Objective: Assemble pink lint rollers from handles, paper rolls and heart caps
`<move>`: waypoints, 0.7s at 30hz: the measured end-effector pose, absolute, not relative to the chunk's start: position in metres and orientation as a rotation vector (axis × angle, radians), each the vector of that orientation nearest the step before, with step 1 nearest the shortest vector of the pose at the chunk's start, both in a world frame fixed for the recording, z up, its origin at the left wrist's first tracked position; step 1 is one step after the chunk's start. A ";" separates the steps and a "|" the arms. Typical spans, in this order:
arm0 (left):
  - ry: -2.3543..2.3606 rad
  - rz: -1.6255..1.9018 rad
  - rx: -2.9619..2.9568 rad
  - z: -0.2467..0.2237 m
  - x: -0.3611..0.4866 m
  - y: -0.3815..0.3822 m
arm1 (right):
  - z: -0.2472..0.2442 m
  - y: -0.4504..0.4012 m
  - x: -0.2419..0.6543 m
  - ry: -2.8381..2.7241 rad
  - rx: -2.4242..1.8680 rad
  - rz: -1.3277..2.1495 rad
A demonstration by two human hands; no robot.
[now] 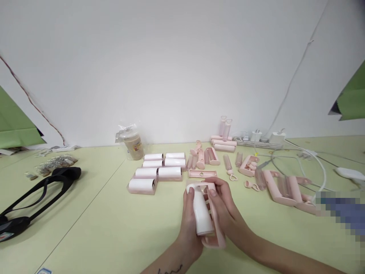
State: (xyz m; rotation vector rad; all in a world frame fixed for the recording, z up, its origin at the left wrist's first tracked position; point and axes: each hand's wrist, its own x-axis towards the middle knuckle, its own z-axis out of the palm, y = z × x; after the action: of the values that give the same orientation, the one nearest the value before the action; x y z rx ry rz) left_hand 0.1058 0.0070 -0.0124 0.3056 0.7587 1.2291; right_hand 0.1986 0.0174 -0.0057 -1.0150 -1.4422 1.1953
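My left hand [188,219] is closed around a white roll [202,213], which looks like a lint roller refill, with the thumb along its upper end. On the other side my right hand [225,203] grips a pink plastic holder [218,224], an open frame with end walls. The roll lies tilted at the holder's open side; whether it is seated inside I cannot tell. Just beyond my hands lies a flat pink strip [202,174] with a round hole. To the left, several white rolls in pink holders [142,185] are set out in rows.
Pink parts and clear tubes [227,163] lie scattered at the right, with stacked pink pieces [224,147] by the wall. Farther right are white cables [322,173] and a power strip [258,144]. At left stand a bagged cup [134,146] and a black strap [42,207].
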 end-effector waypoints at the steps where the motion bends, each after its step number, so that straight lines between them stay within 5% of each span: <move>1: 0.768 1.225 0.307 -0.012 0.106 0.007 | -0.007 0.018 0.198 -1.419 -1.018 1.196; 11: 0.737 1.255 0.627 -0.015 0.108 -0.003 | -0.010 0.015 0.200 -1.442 -1.102 1.077; 21: 1.006 0.820 1.343 -0.014 0.086 0.009 | 0.017 0.031 0.274 -2.377 -1.176 0.649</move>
State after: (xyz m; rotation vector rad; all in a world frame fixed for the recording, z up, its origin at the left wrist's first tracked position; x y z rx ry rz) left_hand 0.0864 0.0092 -0.0137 1.3430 1.0060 0.8204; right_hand 0.2737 0.0312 0.0173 -1.1761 -2.3773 0.6486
